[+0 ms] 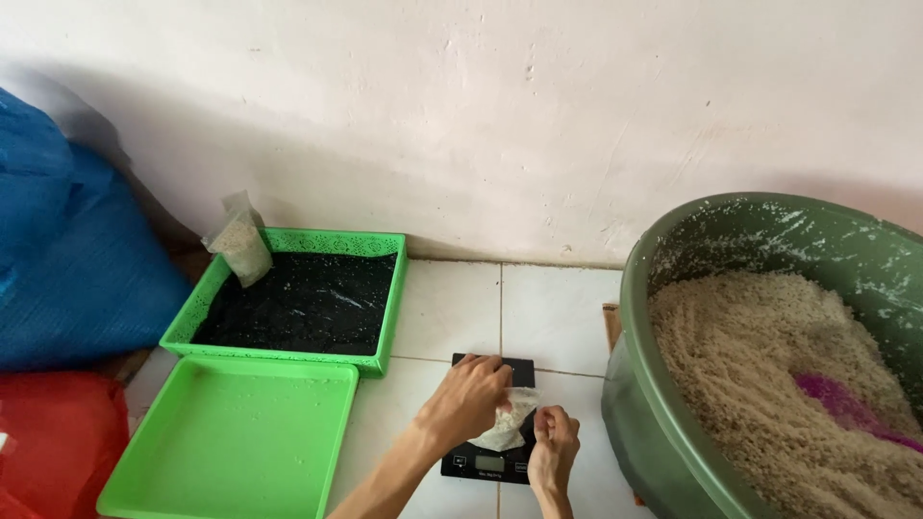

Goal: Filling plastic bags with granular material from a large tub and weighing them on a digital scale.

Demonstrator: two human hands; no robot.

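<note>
A small clear plastic bag [507, 426] with pale grain in it rests on a black digital kitchen scale [486, 463] on the white tiled floor. My left hand [468, 396] grips the bag's upper edge from the left. My right hand [554, 446] pinches the bag's right edge, just beside the scale's front corner. To the right stands a big green tub [638, 317] heaped with pale grain [750, 356]; a purple scoop [846, 404] lies half buried in it.
A green tray with a black lining [298, 303] sits at the left against the wall, with a filled clear bag [240, 245] leaning in its far corner. A green lid [236, 437] lies in front of it. Blue [67, 259] and red [48, 432] sacks fill the far left.
</note>
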